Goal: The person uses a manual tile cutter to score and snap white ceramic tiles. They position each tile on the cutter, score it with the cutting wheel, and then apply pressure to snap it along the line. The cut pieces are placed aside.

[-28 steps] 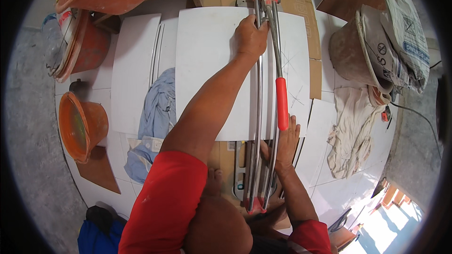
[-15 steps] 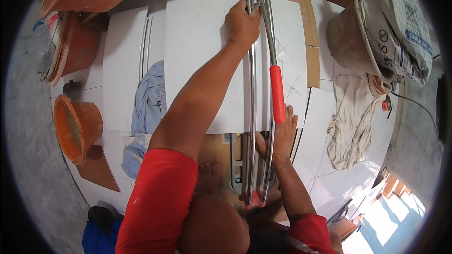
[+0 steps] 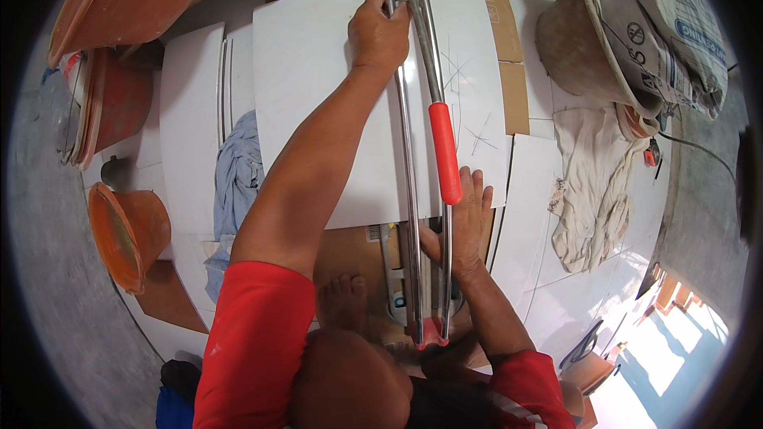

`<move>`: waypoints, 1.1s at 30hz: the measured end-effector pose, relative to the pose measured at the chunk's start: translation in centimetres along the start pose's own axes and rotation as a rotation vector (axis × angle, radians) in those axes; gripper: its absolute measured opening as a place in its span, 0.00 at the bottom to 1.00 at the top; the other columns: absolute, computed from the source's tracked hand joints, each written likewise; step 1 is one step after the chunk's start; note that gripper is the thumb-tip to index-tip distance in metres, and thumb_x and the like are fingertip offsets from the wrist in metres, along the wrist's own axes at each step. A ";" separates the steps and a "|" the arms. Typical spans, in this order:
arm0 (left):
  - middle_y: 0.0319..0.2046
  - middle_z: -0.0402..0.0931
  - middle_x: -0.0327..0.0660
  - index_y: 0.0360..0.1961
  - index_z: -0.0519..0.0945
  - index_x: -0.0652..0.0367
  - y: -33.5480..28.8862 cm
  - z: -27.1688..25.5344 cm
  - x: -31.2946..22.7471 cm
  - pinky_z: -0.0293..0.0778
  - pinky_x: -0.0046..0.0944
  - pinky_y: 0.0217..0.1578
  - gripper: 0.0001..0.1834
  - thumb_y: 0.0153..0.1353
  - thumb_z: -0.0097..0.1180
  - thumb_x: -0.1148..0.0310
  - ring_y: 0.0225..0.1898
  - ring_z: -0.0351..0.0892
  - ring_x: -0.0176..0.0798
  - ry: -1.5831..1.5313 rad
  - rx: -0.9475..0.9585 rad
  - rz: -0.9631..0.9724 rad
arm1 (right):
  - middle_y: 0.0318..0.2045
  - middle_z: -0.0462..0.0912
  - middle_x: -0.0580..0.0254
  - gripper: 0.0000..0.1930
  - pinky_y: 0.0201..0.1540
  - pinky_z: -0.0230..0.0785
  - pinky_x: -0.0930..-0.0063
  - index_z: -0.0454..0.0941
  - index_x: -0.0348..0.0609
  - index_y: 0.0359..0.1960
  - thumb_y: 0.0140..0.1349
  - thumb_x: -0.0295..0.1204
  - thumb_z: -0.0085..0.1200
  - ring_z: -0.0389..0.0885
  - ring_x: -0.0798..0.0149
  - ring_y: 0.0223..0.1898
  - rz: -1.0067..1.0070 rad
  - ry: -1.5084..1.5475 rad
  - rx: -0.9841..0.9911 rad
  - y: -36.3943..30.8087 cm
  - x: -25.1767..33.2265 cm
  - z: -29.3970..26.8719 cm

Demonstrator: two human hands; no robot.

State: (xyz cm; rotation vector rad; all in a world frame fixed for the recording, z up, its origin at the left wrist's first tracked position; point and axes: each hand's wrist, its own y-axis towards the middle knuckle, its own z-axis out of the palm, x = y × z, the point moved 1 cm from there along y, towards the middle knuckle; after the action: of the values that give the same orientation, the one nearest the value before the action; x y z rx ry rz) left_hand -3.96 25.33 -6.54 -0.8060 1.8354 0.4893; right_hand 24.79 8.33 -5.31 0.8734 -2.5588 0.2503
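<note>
Left hand (image 3: 380, 32) stayed clamped on cutter rail (image 3: 404, 151) at far end; right hand (image 3: 469, 218) remained flat, fingers together, pressing white tile (image 3: 318, 95); tile steadied.

White tile (image 3: 318, 111) lies flat under the tile cutter's steel rails (image 3: 409, 191). Left hand (image 3: 378, 32) grips the rails near the far end, arm stretched across the tile. Right hand (image 3: 469, 218) rests flat at the tile's near edge, just beside the red lever handle (image 3: 445, 151). Blue cloth (image 3: 238, 167) left; orange bucket (image 3: 127, 230) further left.
</note>
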 end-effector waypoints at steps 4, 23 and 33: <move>0.21 0.78 0.40 0.35 0.79 0.67 0.1 0.0 0.0 0.79 0.36 0.24 0.16 0.64 0.61 0.61 0.21 0.78 0.33 -0.018 -0.014 0.015 | 0.71 0.57 0.31 0.61 0.74 0.31 0.33 0.44 0.25 0.73 0.48 0.47 0.73 0.49 0.28 0.74 0.007 0.014 0.032 -0.1 0.1 -0.4; 0.34 0.84 0.48 0.40 0.81 0.61 -0.5 -0.6 -1.5 0.77 0.51 0.43 0.19 0.63 0.60 0.53 0.38 0.83 0.53 0.122 0.034 -0.112 | 0.69 0.62 0.32 0.59 0.73 0.36 0.33 0.48 0.24 0.72 0.48 0.46 0.73 0.55 0.29 0.72 0.059 0.040 -0.062 -0.1 0.2 0.5; 0.33 0.84 0.49 0.40 0.80 0.61 -0.7 -0.6 -1.9 0.77 0.51 0.41 0.19 0.64 0.59 0.54 0.38 0.83 0.54 0.163 0.017 -0.077 | 0.70 0.61 0.32 0.59 0.73 0.35 0.33 0.48 0.24 0.72 0.48 0.46 0.73 0.54 0.30 0.73 0.060 0.059 -0.061 -0.1 0.2 0.5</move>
State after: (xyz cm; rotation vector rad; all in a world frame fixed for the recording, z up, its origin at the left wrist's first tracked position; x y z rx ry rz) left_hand -3.38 24.98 -4.51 -0.9240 1.9466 0.3670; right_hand 24.56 7.96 -5.68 0.7573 -2.5265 0.2114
